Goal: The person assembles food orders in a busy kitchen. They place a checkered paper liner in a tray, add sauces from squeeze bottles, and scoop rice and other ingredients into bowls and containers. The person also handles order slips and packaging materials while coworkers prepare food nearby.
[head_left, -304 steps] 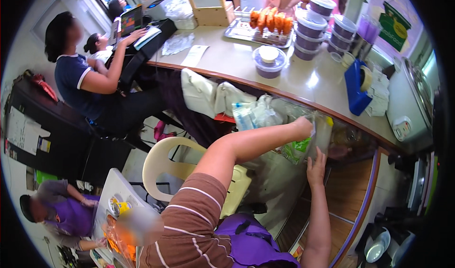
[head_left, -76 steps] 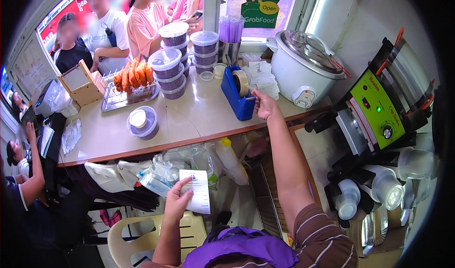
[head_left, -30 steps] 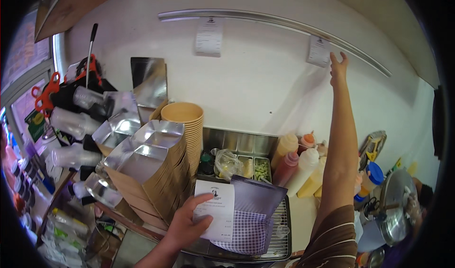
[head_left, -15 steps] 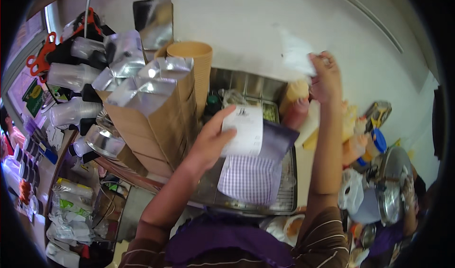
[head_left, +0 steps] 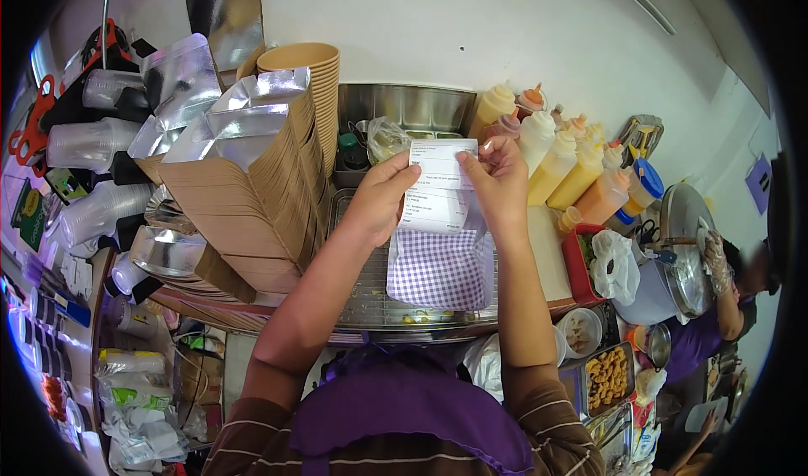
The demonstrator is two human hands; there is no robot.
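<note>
Clock positions are read from the receipts (head_left: 438,169), with 12 pointing away from the person. Two white receipts, overlapping one above the other, are held in front of the person's chest. The left hand (head_left: 380,196) pinches their left edge at 9 o'clock, thumb on the printed face; its other fingers are mostly hidden behind. The right hand (head_left: 498,188) pinches the upper right edge at 3 o'clock, thumb in front, forefinger bent.

At 6 o'clock, a checked paper bag (head_left: 438,270) lies over a wire rack (head_left: 358,312); the receipts cover its upper part. I cannot tell whether they touch it.

Brown boxes (head_left: 244,211) with silver linings are stacked at 9 o'clock; nested tan tubs (head_left: 324,97) stand at 10. Squeeze bottles (head_left: 551,169) stand grouped from 1 to 3 o'clock. At 4 o'clock, a white plastic bag (head_left: 614,265) hangs over a red bin (head_left: 576,265). A tray (head_left: 632,365) of browned pieces (head_left: 606,377) sits between 4 and 5. A co-worker's gloved hand (head_left: 716,261) is between 3 and 4, beside a round metal lid (head_left: 684,215).
</note>
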